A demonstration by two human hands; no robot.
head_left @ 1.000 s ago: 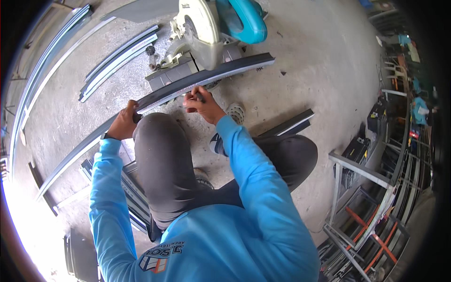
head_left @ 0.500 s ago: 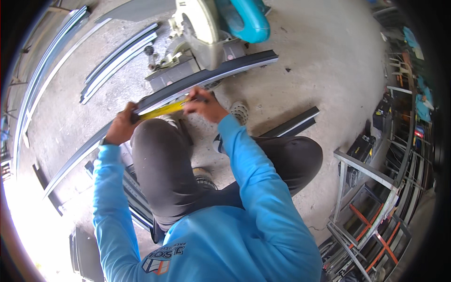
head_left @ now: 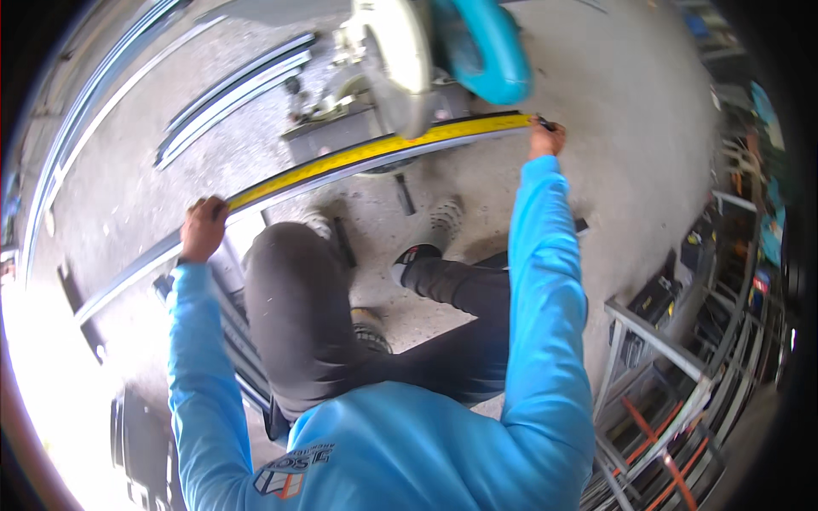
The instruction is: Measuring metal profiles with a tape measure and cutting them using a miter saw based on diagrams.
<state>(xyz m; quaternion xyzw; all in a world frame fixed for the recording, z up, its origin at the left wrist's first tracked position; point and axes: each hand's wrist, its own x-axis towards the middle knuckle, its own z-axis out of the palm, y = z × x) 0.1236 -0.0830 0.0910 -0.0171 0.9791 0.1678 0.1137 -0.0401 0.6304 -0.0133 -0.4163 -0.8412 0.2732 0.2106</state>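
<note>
My left hand [head_left: 203, 228] is closed around the dark case of a tape measure, mostly hidden by my fingers. From it the yellow blade [head_left: 375, 152] runs out taut along a long dark metal profile [head_left: 141, 270]. At the profile's right end, my right hand [head_left: 546, 139] pinches the blade's tip, with a small dark pen-like object also between its fingers. The profile lies across the base of a miter saw [head_left: 392, 60] with a teal handle [head_left: 503, 60], and the blade passes just in front of the saw's guard.
My bent knee [head_left: 294, 298] is close to the profile. Several more profiles [head_left: 230, 98] lie on the concrete floor at the far left. A metal rack [head_left: 660, 341] holding bars stands at the right, beside dark tool cases [head_left: 656, 289].
My right hand has moved far to the right, drawing the yellow blade out along the profile. My left hand has shifted slightly left. The view has moved a little.
</note>
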